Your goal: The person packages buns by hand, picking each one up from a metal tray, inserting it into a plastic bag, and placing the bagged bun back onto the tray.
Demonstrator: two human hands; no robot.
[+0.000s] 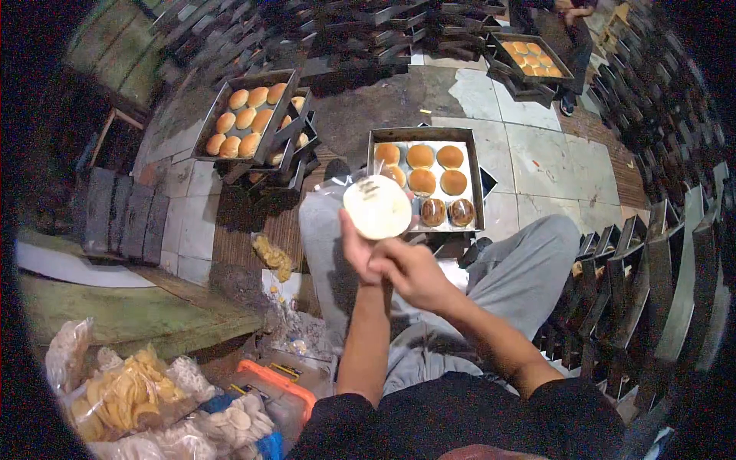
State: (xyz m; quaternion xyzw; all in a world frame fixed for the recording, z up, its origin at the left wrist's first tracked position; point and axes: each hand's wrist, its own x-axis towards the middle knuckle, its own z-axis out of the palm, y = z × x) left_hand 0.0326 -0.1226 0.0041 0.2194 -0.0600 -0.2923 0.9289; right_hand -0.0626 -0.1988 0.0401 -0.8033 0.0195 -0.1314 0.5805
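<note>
My left hand (360, 257) holds up a pale round bun (377, 207) with dark marks on its face; clear plastic shows at its upper left. My right hand (414, 272) is closed against the left hand's palm and wrist, just below the bun; what its fingers hold, if anything, is hidden. Behind the bun, a dark metal tray (477, 180) on the floor has several golden buns (422, 156) on white lining. Two darker buns (432, 212) with a plastic shine sit at its near edge.
Stacked trays of buns (245, 117) stand at the left, another tray (535, 59) at the upper right beside a person (569, 46). Bagged items (134, 391) and an orange-handled box (280, 383) are lower left. Dark metal racks (667, 276) line the right.
</note>
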